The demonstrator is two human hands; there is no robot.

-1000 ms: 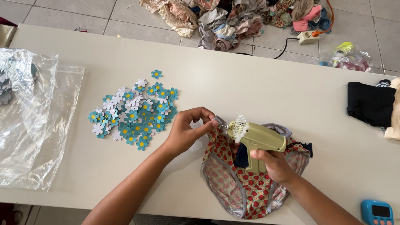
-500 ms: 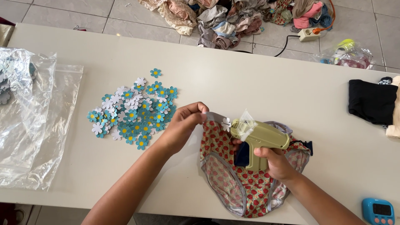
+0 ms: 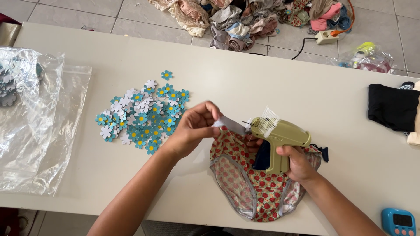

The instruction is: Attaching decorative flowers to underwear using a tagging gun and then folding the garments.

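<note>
the left hand (image 3: 192,129) pinches the grey waistband (image 3: 230,125) at the tagging gun (image 3: 280,139)'s nine o'clock, which the right hand (image 3: 297,164) grips, so its needle could prick a fingertip.

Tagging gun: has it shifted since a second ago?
Yes. The tagging gun in the right hand sits slightly farther right, away from the pile of paper flowers, even allowing for a small camera shift.

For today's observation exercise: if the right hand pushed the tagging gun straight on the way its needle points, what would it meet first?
Probably the grey waistband pinched by the left hand; the gun in the right hand has its needle already at it, with the left fingers just behind.
</note>
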